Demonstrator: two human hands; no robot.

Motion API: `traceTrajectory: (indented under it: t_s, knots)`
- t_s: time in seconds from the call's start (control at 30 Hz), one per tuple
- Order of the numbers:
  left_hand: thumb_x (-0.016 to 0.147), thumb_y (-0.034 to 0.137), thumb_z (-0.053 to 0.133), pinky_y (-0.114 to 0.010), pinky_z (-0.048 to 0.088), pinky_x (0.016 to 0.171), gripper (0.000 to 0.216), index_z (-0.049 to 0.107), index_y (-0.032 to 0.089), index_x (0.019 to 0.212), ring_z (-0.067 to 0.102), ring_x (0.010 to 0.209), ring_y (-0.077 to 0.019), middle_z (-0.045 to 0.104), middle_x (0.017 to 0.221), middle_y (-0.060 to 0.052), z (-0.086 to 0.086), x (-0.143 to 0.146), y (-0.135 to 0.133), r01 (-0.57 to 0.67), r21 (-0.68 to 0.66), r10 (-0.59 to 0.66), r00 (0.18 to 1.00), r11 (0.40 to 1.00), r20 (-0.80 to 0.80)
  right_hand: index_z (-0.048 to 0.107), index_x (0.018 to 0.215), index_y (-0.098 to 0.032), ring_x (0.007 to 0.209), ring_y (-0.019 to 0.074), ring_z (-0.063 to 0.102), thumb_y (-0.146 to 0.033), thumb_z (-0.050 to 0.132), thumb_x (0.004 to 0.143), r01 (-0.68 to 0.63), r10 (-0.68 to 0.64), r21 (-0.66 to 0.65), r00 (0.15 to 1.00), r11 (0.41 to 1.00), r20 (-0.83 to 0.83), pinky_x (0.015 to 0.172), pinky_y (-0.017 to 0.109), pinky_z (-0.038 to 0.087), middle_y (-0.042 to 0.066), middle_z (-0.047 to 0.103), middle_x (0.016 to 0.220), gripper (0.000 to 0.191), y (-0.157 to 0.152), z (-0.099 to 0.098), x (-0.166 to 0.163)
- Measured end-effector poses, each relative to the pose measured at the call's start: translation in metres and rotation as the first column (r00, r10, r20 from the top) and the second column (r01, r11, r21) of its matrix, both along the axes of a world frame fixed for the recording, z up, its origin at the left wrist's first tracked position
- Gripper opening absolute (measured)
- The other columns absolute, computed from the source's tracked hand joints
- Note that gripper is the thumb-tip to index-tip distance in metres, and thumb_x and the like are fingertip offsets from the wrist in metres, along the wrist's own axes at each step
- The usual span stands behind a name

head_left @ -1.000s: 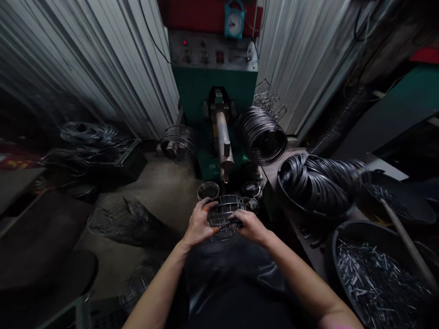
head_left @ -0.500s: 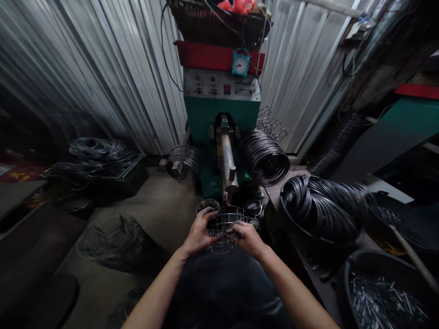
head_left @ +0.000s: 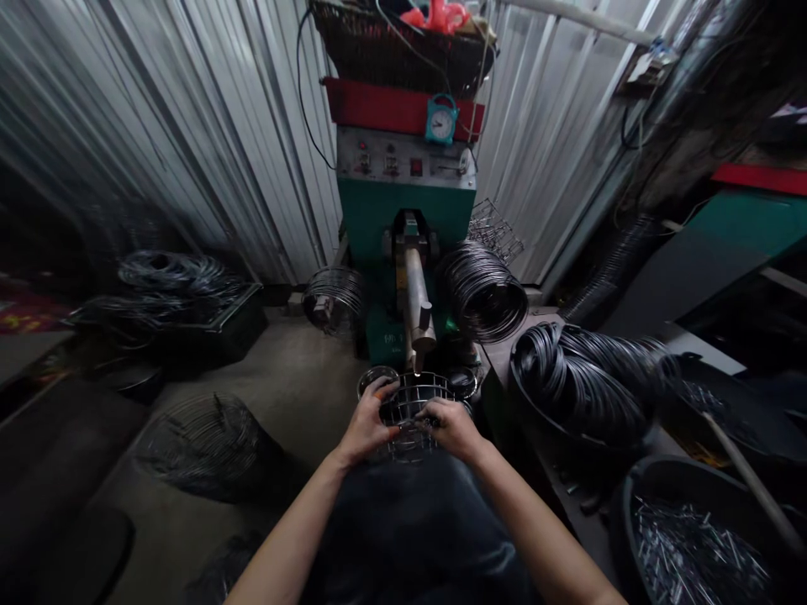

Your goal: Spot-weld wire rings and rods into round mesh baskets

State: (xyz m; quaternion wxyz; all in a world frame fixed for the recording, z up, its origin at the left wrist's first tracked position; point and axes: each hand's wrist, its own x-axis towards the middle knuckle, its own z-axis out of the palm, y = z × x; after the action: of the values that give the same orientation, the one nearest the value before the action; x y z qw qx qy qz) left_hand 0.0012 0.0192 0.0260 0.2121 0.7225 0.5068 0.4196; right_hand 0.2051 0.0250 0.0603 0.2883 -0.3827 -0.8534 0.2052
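Note:
A small round wire basket (head_left: 413, 402) sits in front of my lap, right under the tip of the green machine's metal arm (head_left: 416, 315). My left hand (head_left: 366, 424) grips the basket's left rim with curled fingers. My right hand (head_left: 450, 427) holds its right side, fingers closed on the wires. Both forearms reach forward from the bottom of the view.
The green machine (head_left: 407, 218) with a red top and a small clock (head_left: 441, 119) stands against corrugated metal walls. Black wire rings fill a tub (head_left: 583, 382) on the right; a bowl of short metal rods (head_left: 693, 546) lies nearer. Wire coils (head_left: 482, 281) and finished baskets (head_left: 208, 433) lie around.
The view has tilted upward, showing more of the machine's top. Both hands have shifted slightly forward with the basket, bringing it closer under the machine's arm.

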Motion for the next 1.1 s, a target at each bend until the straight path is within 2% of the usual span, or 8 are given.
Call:
traceTrajectory:
  t_s: [0.2,0.37,0.5,0.63,0.7,0.83,0.93,1.1]
  knots:
    - [0.059,0.035,0.076,-0.045,0.034,0.105,0.066,0.051,0.020,0.118,0.043,0.123,-0.0280,0.045,0.129,-0.011,0.001,-0.002,0.023,0.000,-0.053,0.001,1.000,0.999,0.017,0.065,0.075,-0.019,0.071,0.0157,0.063,-0.020,0.068,0.075,0.028,-0.028,0.006,1.000,1.000,-0.001,0.065,0.023,0.047,0.004,0.067,0.076,0.003,0.019,0.006,-0.005]
    - [0.057,0.041,0.076,-0.046,0.037,0.102,0.066,0.053,0.020,0.115,0.045,0.120,-0.0283,0.047,0.125,-0.011,-0.001,0.002,0.023,-0.031,-0.043,0.033,0.999,0.999,0.026,0.064,0.077,-0.019,0.072,0.0156,0.064,-0.017,0.067,0.075,0.057,-0.056,0.016,0.997,0.998,-0.059,0.066,0.023,0.047,0.004,0.068,0.078,0.003,0.018,-0.001,-0.005]
    - [0.058,0.036,0.077,-0.045,0.037,0.102,0.064,0.053,0.020,0.115,0.046,0.119,-0.0277,0.048,0.124,-0.010,0.000,0.005,0.023,-0.080,0.004,0.080,0.997,0.997,0.011,0.065,0.078,-0.019,0.072,0.0154,0.064,-0.017,0.067,0.075,0.054,-0.052,0.035,0.996,0.998,-0.066,0.064,0.022,0.047,0.003,0.068,0.078,0.004,0.022,-0.005,-0.003]
    - [0.054,0.033,0.078,-0.044,0.038,0.101,0.065,0.055,0.017,0.113,0.047,0.117,-0.0285,0.047,0.123,-0.012,0.001,0.004,0.036,-0.120,-0.031,0.120,0.993,0.992,0.002,0.066,0.080,-0.020,0.073,0.0166,0.064,-0.016,0.066,0.076,0.089,-0.087,0.044,0.995,0.995,-0.040,0.067,0.025,0.048,0.004,0.068,0.080,0.006,0.034,-0.002,-0.008]
    - [0.053,0.036,0.078,-0.044,0.038,0.101,0.066,0.056,0.015,0.112,0.047,0.117,-0.0287,0.047,0.122,-0.013,0.001,0.003,0.041,-0.132,-0.040,0.132,0.991,0.990,0.003,0.066,0.082,-0.021,0.076,0.0169,0.065,-0.017,0.065,0.076,0.107,-0.103,0.044,0.990,0.993,-0.097,0.070,0.026,0.050,0.004,0.068,0.083,0.007,0.034,-0.002,-0.010]
    - [0.055,0.038,0.076,-0.043,0.039,0.101,0.064,0.056,0.016,0.112,0.048,0.116,-0.0275,0.047,0.122,-0.012,-0.001,0.004,0.043,-0.160,-0.009,0.160,0.987,0.987,0.021,0.065,0.099,-0.022,0.090,0.0185,0.063,-0.024,0.065,0.077,0.196,-0.170,0.058,0.938,0.979,-0.302,0.081,0.031,0.050,0.006,0.066,0.099,0.022,0.023,-0.011,-0.004]
    - [0.053,0.032,0.077,-0.043,0.040,0.100,0.064,0.057,0.018,0.111,0.048,0.115,-0.0275,0.047,0.123,-0.011,-0.002,0.004,0.045,-0.140,-0.015,0.140,0.990,0.990,0.024,0.067,0.092,-0.021,0.083,0.0182,0.064,-0.022,0.060,0.081,0.248,-0.223,0.037,0.919,0.968,-0.326,0.077,0.030,0.051,0.006,0.067,0.089,0.013,0.021,-0.020,0.004]
    - [0.050,0.027,0.076,-0.043,0.040,0.101,0.065,0.056,0.017,0.111,0.049,0.116,-0.0281,0.046,0.124,-0.011,-0.002,0.004,0.053,-0.125,-0.009,0.125,0.992,0.992,0.020,0.068,0.087,-0.021,0.078,0.0178,0.065,-0.021,0.056,0.083,0.225,-0.207,0.015,0.921,0.974,-0.330,0.073,0.030,0.051,0.005,0.068,0.084,0.013,0.040,-0.029,0.010]
